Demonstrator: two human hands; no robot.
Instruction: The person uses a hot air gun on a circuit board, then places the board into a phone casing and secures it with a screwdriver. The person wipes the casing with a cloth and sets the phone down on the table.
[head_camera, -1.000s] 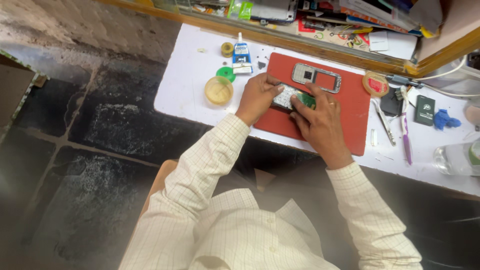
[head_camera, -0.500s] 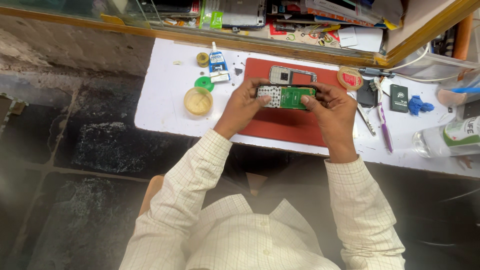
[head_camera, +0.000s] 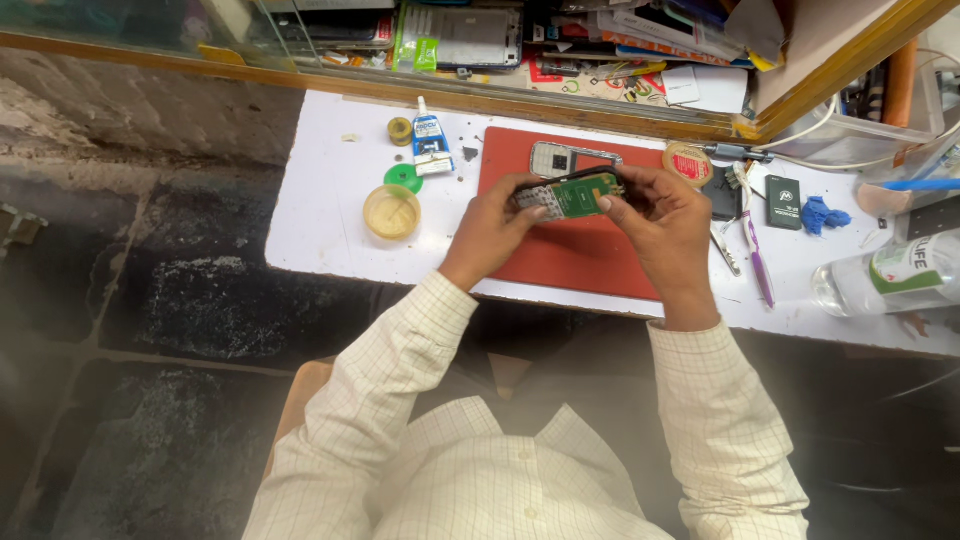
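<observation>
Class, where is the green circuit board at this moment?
In the head view, the green circuit board is held between the left hand and right hand, above the red mat.

- Beyond my grip, on the red mat (head_camera: 590, 255), lies a grey phone frame (head_camera: 572, 159).
- Left of my grip stand a round yellowish tub (head_camera: 391, 212), a green lid (head_camera: 403, 178) and a small glue tube (head_camera: 430, 141).
- Right of my grip lie a tape roll (head_camera: 688, 164), a purple toothbrush (head_camera: 755, 250), a black battery (head_camera: 783, 202) and a blue scrap (head_camera: 822, 214).
- Far right of my grip lies a clear bottle (head_camera: 890, 276).
</observation>
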